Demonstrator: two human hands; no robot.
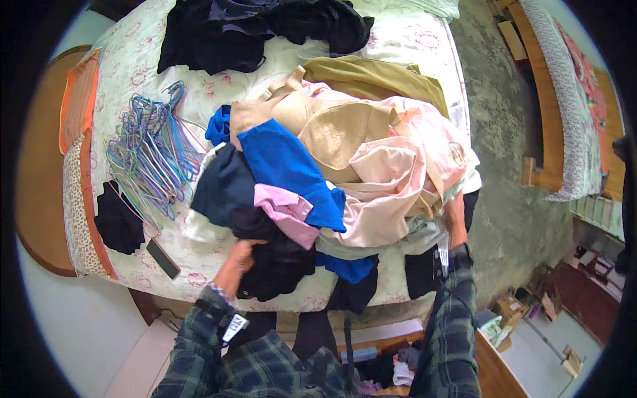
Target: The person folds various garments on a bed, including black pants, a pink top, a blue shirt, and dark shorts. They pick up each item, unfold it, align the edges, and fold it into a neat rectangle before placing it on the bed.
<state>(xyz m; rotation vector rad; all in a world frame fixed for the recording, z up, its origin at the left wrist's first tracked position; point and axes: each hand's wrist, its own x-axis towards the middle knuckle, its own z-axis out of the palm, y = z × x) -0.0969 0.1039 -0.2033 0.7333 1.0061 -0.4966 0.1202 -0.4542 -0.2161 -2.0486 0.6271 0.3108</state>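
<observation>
A heap of mixed clothes lies on the bed before me. My left hand, slightly blurred, grips a black garment at the heap's near left side. At the right edge, my right hand reaches in among the clothes, its fingers hidden by cloth. On top lie a beige bra, a blue garment and a pale pink garment. A folded pink cloth rests against the blue one. Dark navy cloth is at the left, and an olive garment at the back.
Many tangled hangers lie left of the heap, near a small black garment and a phone. Black clothes spread across the bed's far side. An open drawer holding clothes is below the bed's near edge.
</observation>
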